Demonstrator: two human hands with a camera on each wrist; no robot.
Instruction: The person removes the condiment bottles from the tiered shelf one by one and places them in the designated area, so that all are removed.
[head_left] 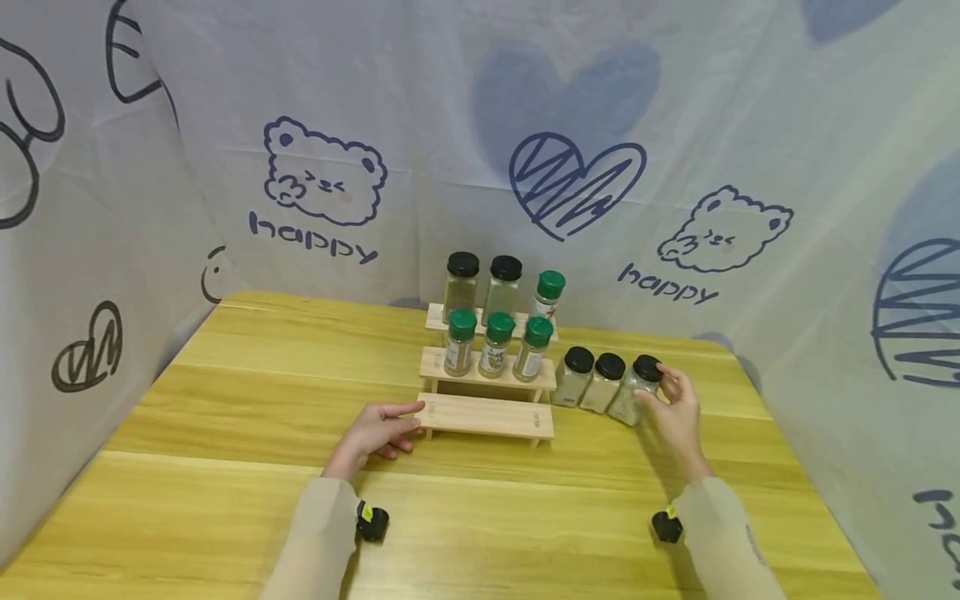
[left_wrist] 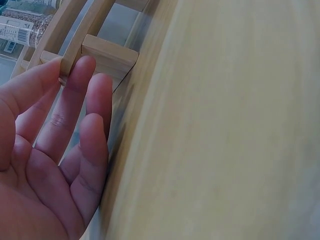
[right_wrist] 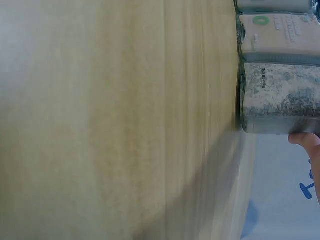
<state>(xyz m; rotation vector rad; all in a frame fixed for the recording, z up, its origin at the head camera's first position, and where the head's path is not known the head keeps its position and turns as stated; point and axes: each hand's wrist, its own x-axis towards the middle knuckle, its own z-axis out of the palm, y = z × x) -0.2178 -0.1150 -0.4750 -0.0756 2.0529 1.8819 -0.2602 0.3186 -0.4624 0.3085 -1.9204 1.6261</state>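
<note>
Clock = head view, 12 away from the person.

1. Right hand [head_left: 678, 417]: pinching. Thumb on the near side of the body, fingertips at the cap's 3 o'clock side. Right wrist view shows one fingertip [right_wrist: 306, 141] against the jar's side.
2. Held black-capped spice jar [head_left: 626, 407]: between thumb and fingers, at 10 o'clock from the palm. Speckled flakes inside. Can't tell if its base bears on the table.
3. Left hand [head_left: 375, 432]: thumb and index pinch the end of the bottom step [head_left: 483, 415], other fingers loosely bent. Step runs out toward 3 o'clock from the fingertips.
4. Middle black-capped jar [head_left: 600, 394]: just beside the held jar, at 10 o'clock. Pale powder.
5. Left black-capped jar [head_left: 572, 388]: next in the row, by the rack's 3 o'clock end.
6. Three-tier wooden rack [head_left: 442, 372]: between the hands. Middle tier, three green-capped shakers [head_left: 495, 356]; top tier, two tall black-capped jars [head_left: 502, 293] plus a green-capped shaker [head_left: 547, 302] at its 3 o'clock end.
7. Wood-grain table [head_left: 525, 533] under everything; printed cloth [head_left: 427, 108] at 12.
</note>
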